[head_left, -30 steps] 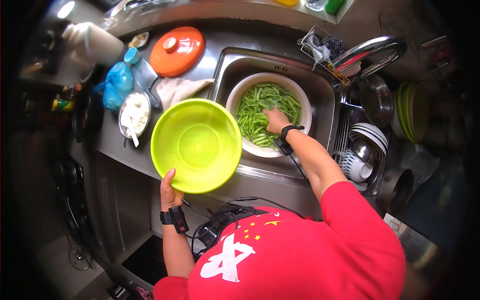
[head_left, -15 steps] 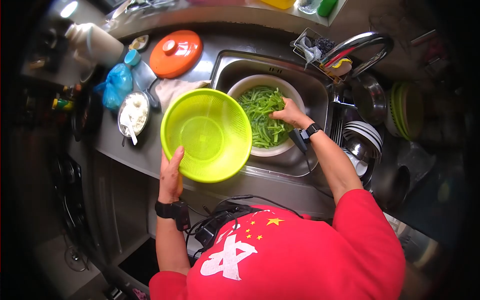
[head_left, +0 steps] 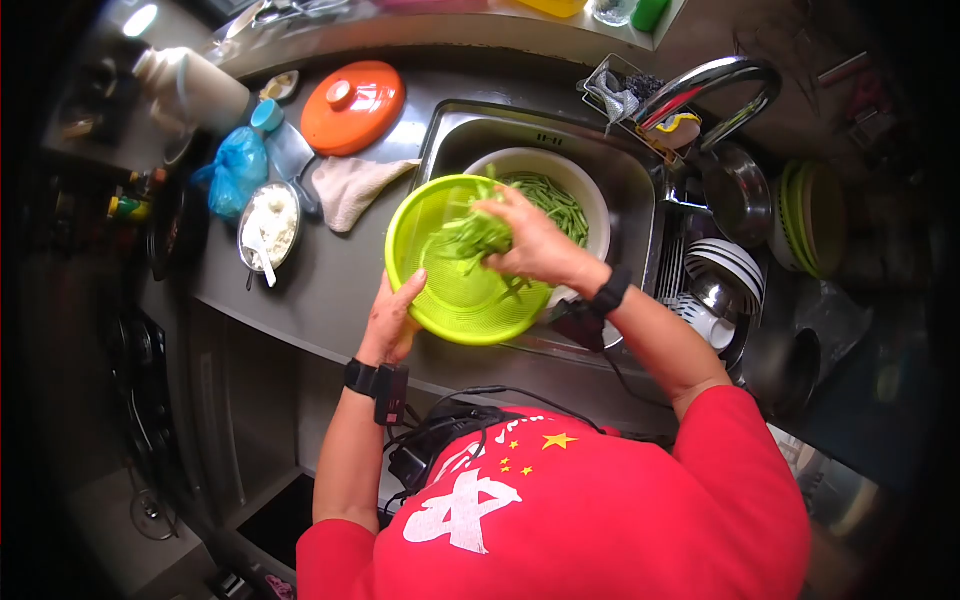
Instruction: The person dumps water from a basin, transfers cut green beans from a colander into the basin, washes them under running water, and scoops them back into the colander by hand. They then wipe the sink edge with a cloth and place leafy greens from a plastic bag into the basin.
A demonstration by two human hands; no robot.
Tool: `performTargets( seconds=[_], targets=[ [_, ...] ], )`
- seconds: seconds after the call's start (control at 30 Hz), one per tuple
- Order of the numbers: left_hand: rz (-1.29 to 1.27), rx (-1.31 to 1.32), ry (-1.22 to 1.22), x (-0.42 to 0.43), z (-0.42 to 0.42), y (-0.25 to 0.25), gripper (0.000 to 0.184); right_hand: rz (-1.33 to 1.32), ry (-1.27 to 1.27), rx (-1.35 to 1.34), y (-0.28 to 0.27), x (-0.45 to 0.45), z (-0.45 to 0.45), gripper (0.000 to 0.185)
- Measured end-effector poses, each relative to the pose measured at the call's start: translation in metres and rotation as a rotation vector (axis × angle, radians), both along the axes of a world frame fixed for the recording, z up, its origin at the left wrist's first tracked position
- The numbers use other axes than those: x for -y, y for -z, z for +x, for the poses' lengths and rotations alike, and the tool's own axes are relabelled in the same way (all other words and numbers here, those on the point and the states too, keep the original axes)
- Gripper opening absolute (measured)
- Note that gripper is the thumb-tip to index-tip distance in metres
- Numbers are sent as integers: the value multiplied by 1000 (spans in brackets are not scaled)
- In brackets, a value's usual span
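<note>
My left hand [head_left: 390, 322] grips the near left rim of a lime-green colander [head_left: 468, 322], thumb over the edge. The colander is held up, tilted, partly over the sink's left side. Above its inside, my right hand [head_left: 538, 242] is closed around a bunch of cut green beans [head_left: 468, 238], slightly blurred, with some strands hanging below the fingers. Behind the colander, a white bowl [head_left: 599, 210] sits in the steel sink [head_left: 632, 195] with more green beans [head_left: 560, 202] in it. The colander and my right arm hide its near left part.
Left of the sink lie a pinkish cloth [head_left: 352, 187], an orange lid [head_left: 352, 108], a blue plastic bag [head_left: 238, 172] and a dish of white food [head_left: 272, 222] with a spoon. A curved faucet [head_left: 765, 85] and a rack of bowls [head_left: 728, 265] stand at right.
My right hand has lifted a bunch of green beans from the white bowl and moved left over the colander. My left hand has brought the colander right, towards the bowl.
</note>
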State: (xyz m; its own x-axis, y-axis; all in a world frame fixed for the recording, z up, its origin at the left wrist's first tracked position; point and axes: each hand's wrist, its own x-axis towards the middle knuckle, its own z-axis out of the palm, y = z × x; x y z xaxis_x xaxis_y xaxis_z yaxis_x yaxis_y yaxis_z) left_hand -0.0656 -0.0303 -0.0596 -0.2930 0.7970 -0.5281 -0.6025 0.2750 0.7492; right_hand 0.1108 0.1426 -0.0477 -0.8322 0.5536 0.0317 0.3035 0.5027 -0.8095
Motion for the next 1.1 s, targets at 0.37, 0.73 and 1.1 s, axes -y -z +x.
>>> performTargets(
  seconds=[0.37, 0.73, 1.1],
  targets=[
    [26, 90, -116, 18, -19, 9, 47, -847, 39, -265, -5, -50, 21, 27],
    [79, 51, -123, 31, -31, 6, 48, -962, 606, -264, 114, -93, 56, 18],
    [17, 198, -177, 44, -39, 25, 52, -197, 440, 315, 178, -122, 42, 85]
  ],
)
